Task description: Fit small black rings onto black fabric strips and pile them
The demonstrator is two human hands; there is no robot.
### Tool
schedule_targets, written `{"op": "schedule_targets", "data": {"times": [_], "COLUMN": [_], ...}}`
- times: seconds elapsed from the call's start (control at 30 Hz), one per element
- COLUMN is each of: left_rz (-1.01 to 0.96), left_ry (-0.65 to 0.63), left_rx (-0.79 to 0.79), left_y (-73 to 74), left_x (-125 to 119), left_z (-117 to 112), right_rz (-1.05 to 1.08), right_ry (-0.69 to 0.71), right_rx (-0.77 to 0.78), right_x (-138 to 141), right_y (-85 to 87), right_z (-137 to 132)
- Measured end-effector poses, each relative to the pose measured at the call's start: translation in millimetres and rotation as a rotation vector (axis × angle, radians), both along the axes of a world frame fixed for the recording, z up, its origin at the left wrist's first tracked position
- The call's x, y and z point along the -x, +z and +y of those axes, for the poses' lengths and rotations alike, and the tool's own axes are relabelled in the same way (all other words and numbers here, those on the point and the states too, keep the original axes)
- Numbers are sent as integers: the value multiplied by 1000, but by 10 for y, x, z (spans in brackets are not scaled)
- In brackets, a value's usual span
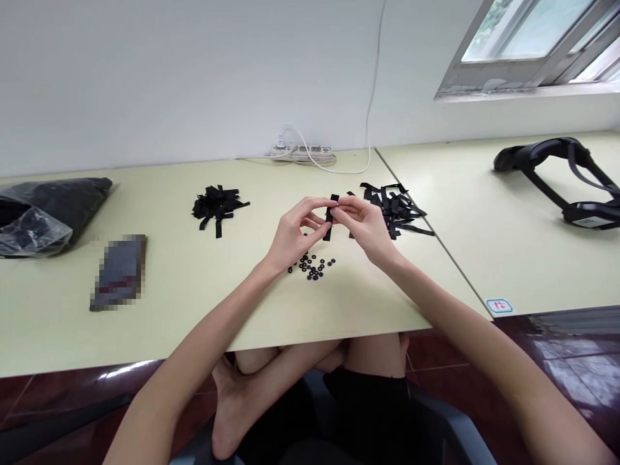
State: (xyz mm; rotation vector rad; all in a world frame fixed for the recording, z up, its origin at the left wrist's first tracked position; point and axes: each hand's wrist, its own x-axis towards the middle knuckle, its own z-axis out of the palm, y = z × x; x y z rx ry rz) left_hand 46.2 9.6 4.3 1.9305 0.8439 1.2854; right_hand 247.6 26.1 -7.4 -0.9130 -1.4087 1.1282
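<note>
Our left hand (301, 234) and right hand (367, 227) both pinch one black strip (330, 217) near some small rings (314, 276); we judge it best kept straight and steady.

Bright daylight, washed-out window (533, 32), glare on floor (581, 374) (patchy), soft shadows

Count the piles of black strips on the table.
2: the left pile lies to the left of the left hand; the right pile lies beyond the right hand, which hides part of it.
</note>
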Motion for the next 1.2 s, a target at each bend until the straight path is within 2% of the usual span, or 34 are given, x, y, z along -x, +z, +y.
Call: {"op": "schedule_targets", "data": {"times": [0.2, 0.37, 0.6, 0.73, 0.83, 1.2], "left_rz": [-41, -51, -38, -73, -42, -3], "left_ry": [-15, -26, -41, 31, 63, 34], "left_rx": [-43, -74, -86, -110, -104, -8], "left_y": [-53, -82, -21, 29, 59, 32], "left_x": [9, 15, -21, -17, 19, 119], "left_z": [44, 62, 11, 14, 42, 134], "right_rz": [-1, -15, -115, -113, -122, -130], "right_ry": [13, -31, -146, -197, -176, -55], "right_rx": [-21, -81, -262, -323, -314, -276], "right_x": [1, 20, 13, 6, -9, -31], "right_y": [21, -8, 39, 112, 126, 89], "right_z": [-11, 5, -55, -114, -114, -57]}}
